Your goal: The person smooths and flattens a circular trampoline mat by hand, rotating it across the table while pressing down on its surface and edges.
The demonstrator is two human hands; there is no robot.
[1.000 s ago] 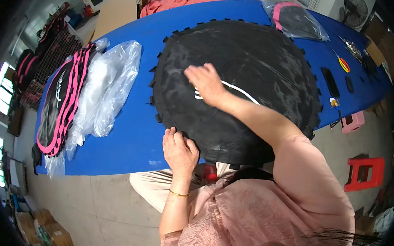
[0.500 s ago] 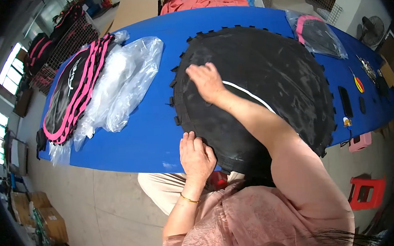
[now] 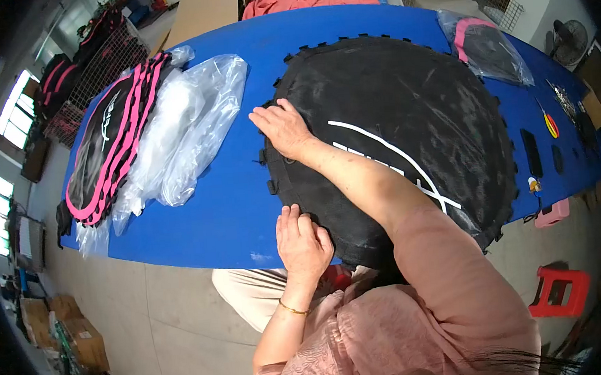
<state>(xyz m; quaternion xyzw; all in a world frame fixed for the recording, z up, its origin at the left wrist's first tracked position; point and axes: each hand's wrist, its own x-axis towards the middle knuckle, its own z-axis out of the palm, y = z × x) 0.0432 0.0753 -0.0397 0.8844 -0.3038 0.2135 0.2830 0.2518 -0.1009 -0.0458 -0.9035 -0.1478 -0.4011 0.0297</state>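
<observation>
A large round black mat [image 3: 391,90], which looks like a trampoline mat, lies flat with small tabs around its rim and white lettering partly covered by my right forearm. My right hand [image 3: 284,129] rests palm down on its left rim, fingers stretched past the edge over the blue table. Nearer my body, my left hand [image 3: 304,239] lies at the mat's lower left edge, with its fingers extended and close together. A bracelet circles my left wrist.
Crumpled clear plastic bags [image 3: 199,132] lie left of the mat, beside a stack of pink-edged black mats [image 3: 112,141]. A bagged pink-and-black piece [image 3: 490,52], a dark phone-like object [image 3: 531,152] and small tools are at right. A red stool [image 3: 562,291] stands on the floor.
My right hand has slid left and slightly down to the mat's rim, uncovering more white lettering. My left hand stays nearly in place.
</observation>
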